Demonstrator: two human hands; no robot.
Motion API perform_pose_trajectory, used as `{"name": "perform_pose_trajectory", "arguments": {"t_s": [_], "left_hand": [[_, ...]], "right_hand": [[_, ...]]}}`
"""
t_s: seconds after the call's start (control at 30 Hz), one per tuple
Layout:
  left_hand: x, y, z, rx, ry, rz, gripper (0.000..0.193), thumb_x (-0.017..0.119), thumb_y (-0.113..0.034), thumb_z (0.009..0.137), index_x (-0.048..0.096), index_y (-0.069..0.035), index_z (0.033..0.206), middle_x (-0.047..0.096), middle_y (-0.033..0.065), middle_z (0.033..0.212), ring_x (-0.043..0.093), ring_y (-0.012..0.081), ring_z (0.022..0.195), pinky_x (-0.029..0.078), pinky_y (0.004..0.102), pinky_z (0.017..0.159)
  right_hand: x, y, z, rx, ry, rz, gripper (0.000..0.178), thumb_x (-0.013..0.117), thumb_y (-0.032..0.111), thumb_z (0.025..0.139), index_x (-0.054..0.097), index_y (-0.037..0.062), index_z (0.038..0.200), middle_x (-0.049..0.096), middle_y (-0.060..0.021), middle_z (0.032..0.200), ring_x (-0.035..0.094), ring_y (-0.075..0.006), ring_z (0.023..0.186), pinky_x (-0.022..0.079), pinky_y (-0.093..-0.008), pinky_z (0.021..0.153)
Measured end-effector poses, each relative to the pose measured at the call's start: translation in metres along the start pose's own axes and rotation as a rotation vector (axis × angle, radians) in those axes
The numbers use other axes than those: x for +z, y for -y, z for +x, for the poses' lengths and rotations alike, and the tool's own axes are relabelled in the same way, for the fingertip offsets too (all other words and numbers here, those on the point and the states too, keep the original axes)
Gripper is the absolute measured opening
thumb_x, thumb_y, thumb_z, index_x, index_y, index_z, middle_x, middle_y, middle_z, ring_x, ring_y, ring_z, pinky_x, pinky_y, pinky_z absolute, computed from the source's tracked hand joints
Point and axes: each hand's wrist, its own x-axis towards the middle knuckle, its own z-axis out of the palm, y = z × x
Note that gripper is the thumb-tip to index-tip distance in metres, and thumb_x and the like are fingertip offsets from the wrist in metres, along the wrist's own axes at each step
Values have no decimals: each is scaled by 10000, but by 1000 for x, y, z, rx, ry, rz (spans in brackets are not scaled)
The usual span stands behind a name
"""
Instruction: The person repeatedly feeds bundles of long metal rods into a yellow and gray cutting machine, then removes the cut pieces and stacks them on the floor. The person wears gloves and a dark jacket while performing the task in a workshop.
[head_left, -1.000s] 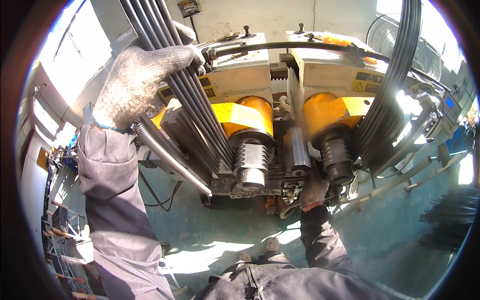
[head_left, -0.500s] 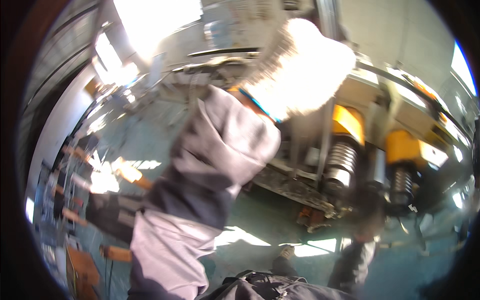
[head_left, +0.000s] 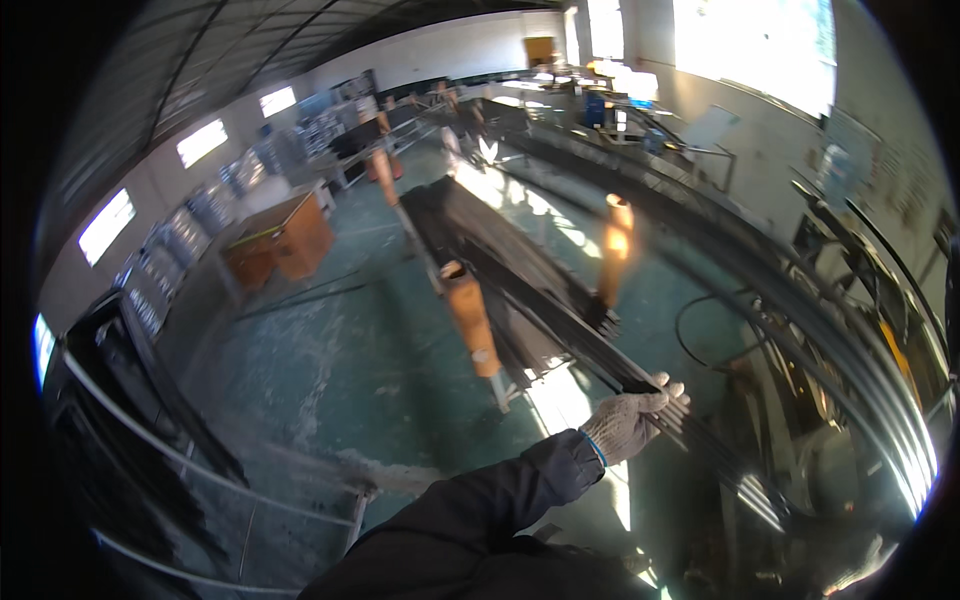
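Over the green floor (head_left: 345, 375), the left hand (head_left: 634, 420) grips dark rods (head_left: 712, 452); for the right hand (head_left: 858, 572), I cannot tell.

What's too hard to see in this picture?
Head view: how many long, thin, dark strips the left hand, gloved in pale knit, holds; overlap and blur hide it.
Head view: whether the pale shape at lower right is the right hand; blur and shadow.
Head view: what fills the silvery wrapped bundles; too small, blurred.
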Motion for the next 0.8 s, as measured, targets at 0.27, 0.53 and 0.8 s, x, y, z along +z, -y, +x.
{"name": "perform_pose_trajectory", "arguments": {"t_s": [0.27,0.53,0.8], "left_hand": [[-213,-64,-220,201,-287,-358,289,662,-264,1132,744,-13,1250,815,140,1232,759,334,1167,577,521,1137],[-268,-120,-396,525,-705,-163,244,753,-180,1104,686,-22,1277,784,148,1210,778,313,1092,636,478,1005],[-289,-128,-535,1040,-1000,-294,275,782,-72,1053,693,41,1287,790,185,1159,794,326,1050,667,476,964]], "right_hand": [[316,215,-84,-147,639,607,291,523,-2,1095,666,-67,1341,724,-61,1259,695,-174,1146,525,-300,1043],[518,472,-261,-739,988,837,415,594,-137,849,706,15,1218,738,-225,1009,746,-424,936,601,-436,865],[558,753,-388,-1095,716,1413,210,741,71,956,720,37,1163,725,-212,974,726,-451,918,583,-483,826]]}}
